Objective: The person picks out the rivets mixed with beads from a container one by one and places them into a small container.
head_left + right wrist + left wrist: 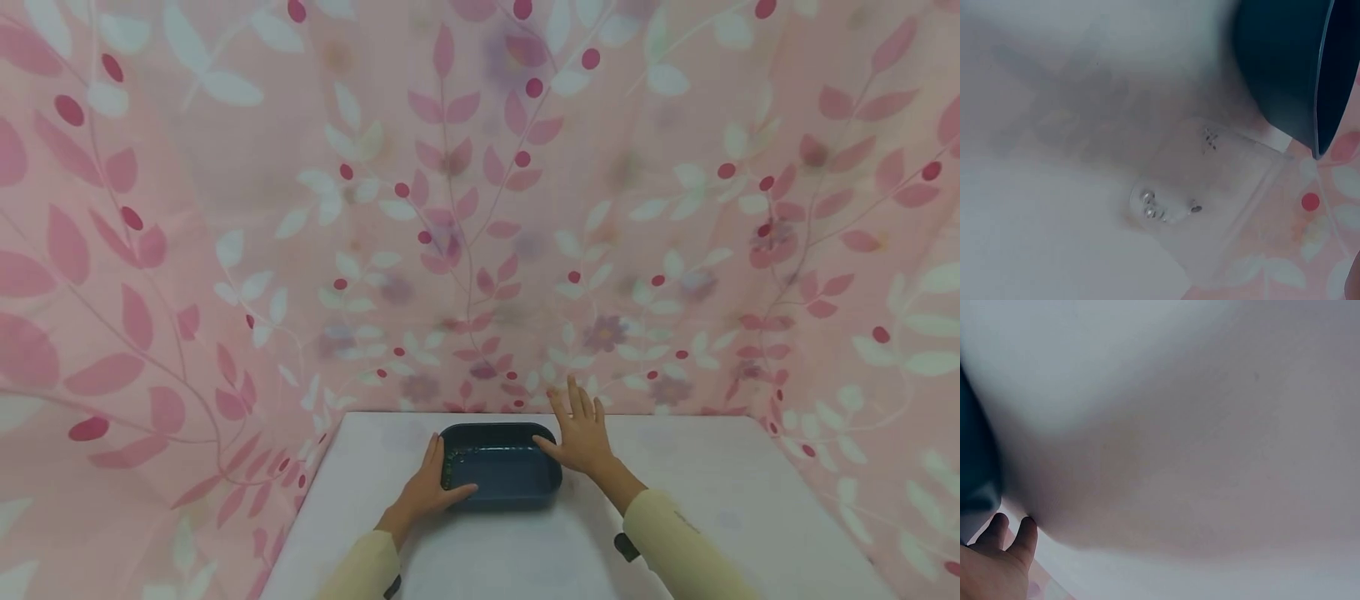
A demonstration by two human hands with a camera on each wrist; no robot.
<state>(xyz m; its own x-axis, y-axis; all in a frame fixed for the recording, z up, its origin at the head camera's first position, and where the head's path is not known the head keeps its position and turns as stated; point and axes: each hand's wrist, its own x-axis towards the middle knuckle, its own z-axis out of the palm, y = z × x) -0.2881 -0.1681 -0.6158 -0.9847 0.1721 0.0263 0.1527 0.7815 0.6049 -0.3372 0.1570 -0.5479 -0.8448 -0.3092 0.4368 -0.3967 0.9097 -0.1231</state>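
A dark blue rectangular tray (498,477) with rounded corners lies on the white table. Along its left end rests my left hand (424,490), fingers straight against the outer side and thumb over the near-left corner. In the left wrist view, two fingertips of that hand show close to the tray's dark side (975,456). My right hand (583,440) is raised at the tray's right end with its fingers spread, its thumb reaching over the rim. Small speckled bits (448,471) show along the tray's inner left side.
A clear plastic piece (1222,187) with several small shiny bits lies beside the tray in the right wrist view. Pink leaf-patterned cloth (480,208) hangs behind and beside the white table (360,467).
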